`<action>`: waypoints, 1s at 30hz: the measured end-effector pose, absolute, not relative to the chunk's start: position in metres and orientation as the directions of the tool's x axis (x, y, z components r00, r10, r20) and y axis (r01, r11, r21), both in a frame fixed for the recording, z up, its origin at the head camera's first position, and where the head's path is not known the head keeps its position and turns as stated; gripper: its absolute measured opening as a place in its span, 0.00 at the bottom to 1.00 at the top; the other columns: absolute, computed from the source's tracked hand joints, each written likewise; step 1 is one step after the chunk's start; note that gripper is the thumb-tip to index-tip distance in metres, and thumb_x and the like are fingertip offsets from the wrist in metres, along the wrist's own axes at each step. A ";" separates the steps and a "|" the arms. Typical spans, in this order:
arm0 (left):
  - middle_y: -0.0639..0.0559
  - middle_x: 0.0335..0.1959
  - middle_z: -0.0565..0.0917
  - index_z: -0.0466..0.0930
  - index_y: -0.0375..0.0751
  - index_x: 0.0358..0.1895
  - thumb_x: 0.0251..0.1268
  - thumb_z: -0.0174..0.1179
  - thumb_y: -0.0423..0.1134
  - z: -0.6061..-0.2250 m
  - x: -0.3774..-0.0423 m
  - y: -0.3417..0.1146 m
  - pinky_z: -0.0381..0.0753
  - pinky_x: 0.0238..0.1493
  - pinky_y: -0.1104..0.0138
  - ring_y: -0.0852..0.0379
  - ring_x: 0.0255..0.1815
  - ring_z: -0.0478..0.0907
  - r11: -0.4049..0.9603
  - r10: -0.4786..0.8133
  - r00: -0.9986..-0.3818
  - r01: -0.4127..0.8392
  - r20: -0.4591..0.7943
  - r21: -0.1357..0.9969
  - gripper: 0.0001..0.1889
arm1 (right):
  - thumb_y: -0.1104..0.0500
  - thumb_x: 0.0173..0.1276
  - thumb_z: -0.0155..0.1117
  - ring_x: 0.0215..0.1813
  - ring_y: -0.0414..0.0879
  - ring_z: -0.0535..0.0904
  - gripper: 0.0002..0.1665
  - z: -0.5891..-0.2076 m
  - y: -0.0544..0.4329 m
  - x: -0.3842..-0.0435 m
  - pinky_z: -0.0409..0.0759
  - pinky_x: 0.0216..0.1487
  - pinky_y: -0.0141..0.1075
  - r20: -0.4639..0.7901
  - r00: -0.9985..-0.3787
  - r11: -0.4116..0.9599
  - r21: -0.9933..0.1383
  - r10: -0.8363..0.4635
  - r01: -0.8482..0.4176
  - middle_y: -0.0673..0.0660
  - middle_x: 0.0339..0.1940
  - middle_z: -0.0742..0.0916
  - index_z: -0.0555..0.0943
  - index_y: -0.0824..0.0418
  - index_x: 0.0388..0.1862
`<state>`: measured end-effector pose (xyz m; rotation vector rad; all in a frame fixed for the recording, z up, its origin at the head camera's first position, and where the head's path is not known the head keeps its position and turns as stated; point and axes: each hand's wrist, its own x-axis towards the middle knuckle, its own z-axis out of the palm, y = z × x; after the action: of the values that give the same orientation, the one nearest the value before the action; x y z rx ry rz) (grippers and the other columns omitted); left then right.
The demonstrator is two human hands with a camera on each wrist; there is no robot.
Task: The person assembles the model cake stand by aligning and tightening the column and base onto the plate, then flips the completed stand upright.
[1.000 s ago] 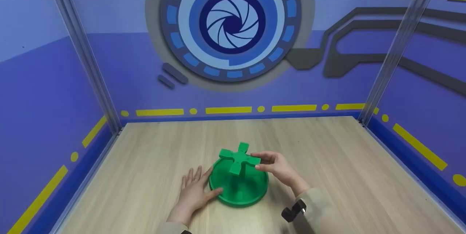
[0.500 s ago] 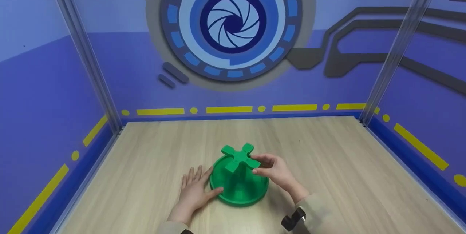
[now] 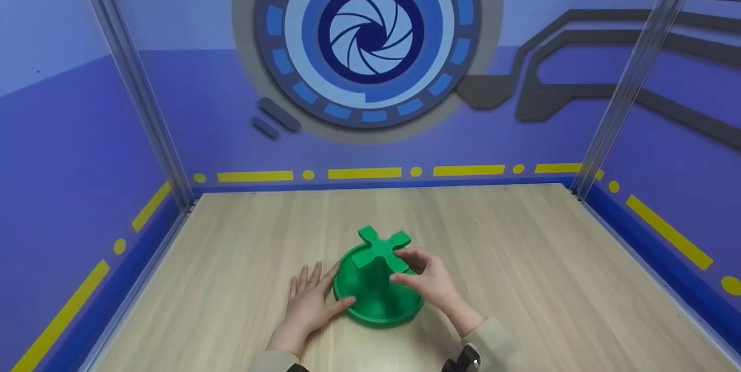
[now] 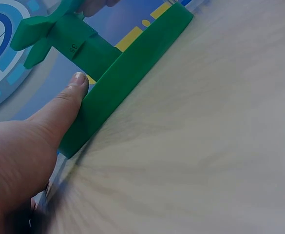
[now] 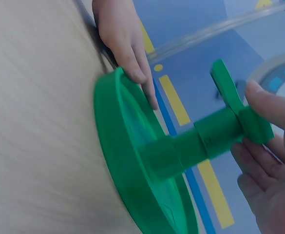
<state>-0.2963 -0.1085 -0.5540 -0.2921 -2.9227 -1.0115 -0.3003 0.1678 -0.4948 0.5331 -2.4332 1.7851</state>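
A green round dish (image 3: 379, 322) stands on the table. From its middle rises a thick post (image 5: 164, 153), topped by a green four-armed cross (image 3: 381, 249). My left hand (image 3: 311, 306) rests against the dish's left side, fingers spread fairly straight and the thumb over the rim. At the cross's near right arm, my right hand (image 3: 431, 280) pinches it between thumb and fingers. The right wrist view shows the thumb (image 5: 264, 100) at the cross's edge, with fingers curled below. A small "35" marks the post in the left wrist view.
The pale wooden table (image 3: 249, 245) spreads around the dish. Blue printed panels (image 3: 191, 111) enclose it at the back and both sides, with metal posts (image 3: 139, 88) at the rear corners.
The cross has turned clockwise seen from above, and my right hand has swung with it, toward me and slightly left. The dish and left hand stay in place.
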 end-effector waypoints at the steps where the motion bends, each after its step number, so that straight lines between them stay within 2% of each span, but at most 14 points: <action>1: 0.31 0.83 0.55 0.62 0.51 0.80 0.60 0.65 0.70 -0.554 -0.296 -0.108 0.34 0.81 0.32 0.26 0.84 0.40 0.769 0.165 -0.982 0.187 0.093 0.611 0.49 | 0.59 0.64 0.77 0.66 0.60 0.81 0.28 -0.495 0.166 -0.299 0.79 0.70 0.50 0.268 -0.938 0.261 -0.910 -0.221 -0.322 0.66 0.62 0.86 0.81 0.67 0.61; 6: 0.31 0.83 0.55 0.62 0.51 0.80 0.60 0.64 0.70 -0.554 -0.297 -0.109 0.35 0.81 0.32 0.26 0.84 0.41 0.776 0.166 -0.982 0.189 0.094 0.602 0.49 | 0.59 0.62 0.79 0.64 0.62 0.81 0.27 -0.496 0.157 -0.294 0.78 0.70 0.57 0.300 -0.938 0.280 -0.898 -0.172 -0.339 0.65 0.59 0.87 0.82 0.67 0.58; 15: 0.30 0.83 0.55 0.62 0.50 0.80 0.61 0.64 0.71 -0.554 -0.298 -0.109 0.35 0.81 0.31 0.26 0.84 0.41 0.780 0.171 -0.981 0.192 0.093 0.596 0.49 | 0.57 0.60 0.80 0.60 0.60 0.83 0.29 -0.493 0.155 -0.290 0.78 0.67 0.61 0.341 -0.927 0.365 -0.853 -0.153 -0.374 0.62 0.55 0.88 0.82 0.64 0.58; 22: 0.31 0.83 0.55 0.62 0.51 0.81 0.61 0.64 0.70 -0.554 -0.298 -0.109 0.34 0.81 0.31 0.26 0.84 0.41 0.777 0.171 -0.981 0.191 0.090 0.599 0.49 | 0.57 0.66 0.76 0.53 0.53 0.85 0.24 -0.479 0.170 -0.299 0.80 0.66 0.57 0.394 -0.919 0.367 -0.852 -0.020 -0.373 0.61 0.47 0.89 0.82 0.65 0.58; 26: 0.31 0.83 0.54 0.61 0.51 0.81 0.61 0.64 0.71 -0.554 -0.299 -0.110 0.34 0.81 0.31 0.26 0.84 0.41 0.779 0.171 -0.981 0.190 0.088 0.598 0.49 | 0.58 0.67 0.75 0.55 0.54 0.86 0.23 -0.475 0.180 -0.313 0.80 0.68 0.57 0.422 -0.906 0.425 -0.821 0.002 -0.382 0.61 0.51 0.89 0.81 0.64 0.59; 30: 0.31 0.83 0.54 0.61 0.51 0.81 0.60 0.64 0.71 -0.554 -0.298 -0.110 0.33 0.81 0.32 0.26 0.85 0.40 0.772 0.169 -0.982 0.185 0.084 0.608 0.49 | 0.60 0.68 0.73 0.63 0.58 0.83 0.26 -0.477 0.189 -0.329 0.76 0.71 0.58 0.385 -0.919 0.425 -0.821 -0.079 -0.381 0.63 0.59 0.87 0.79 0.64 0.63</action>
<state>-0.2980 -0.1095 -0.5543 -0.2937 -2.9344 -1.0101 -0.3292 0.1893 -0.4770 0.3977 -2.3943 1.4921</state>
